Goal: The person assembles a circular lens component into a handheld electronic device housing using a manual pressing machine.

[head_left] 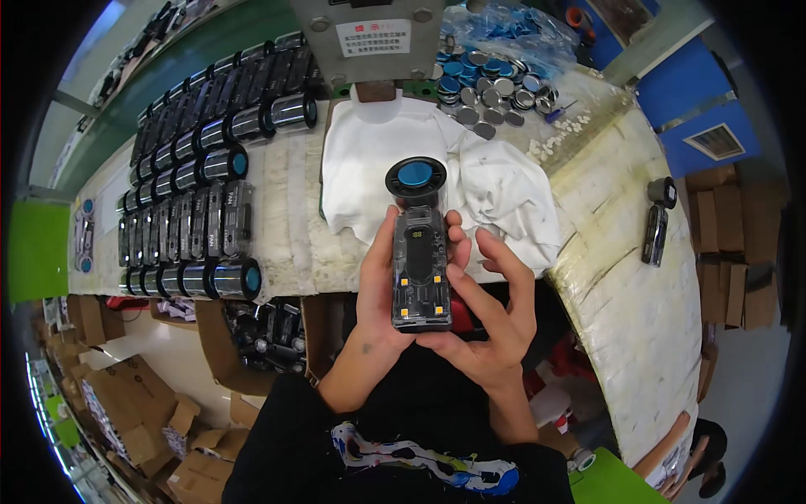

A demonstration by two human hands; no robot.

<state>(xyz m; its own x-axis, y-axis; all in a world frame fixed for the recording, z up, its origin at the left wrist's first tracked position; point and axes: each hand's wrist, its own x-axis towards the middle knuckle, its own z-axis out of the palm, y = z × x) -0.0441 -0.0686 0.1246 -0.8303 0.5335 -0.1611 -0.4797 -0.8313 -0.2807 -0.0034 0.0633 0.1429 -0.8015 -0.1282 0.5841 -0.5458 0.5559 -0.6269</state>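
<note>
Both my hands hold one black handheld device (418, 252) upright in front of me. It has a see-through body with small orange lights, a tiny green display and a round blue-centred head at the top. My left hand (379, 290) wraps its left side and back. My right hand (495, 311) supports its lower right side, fingers partly spread. Behind the device a crumpled white cloth (495, 181) lies on the workbench (621, 277).
Rows of identical black devices (189, 210) lie on the bench at left. Several round blue and silver caps (487, 88) sit at the back, beside a grey machine base (369, 38). One more device (656, 223) lies at right. Cardboard boxes (134, 403) stand below left.
</note>
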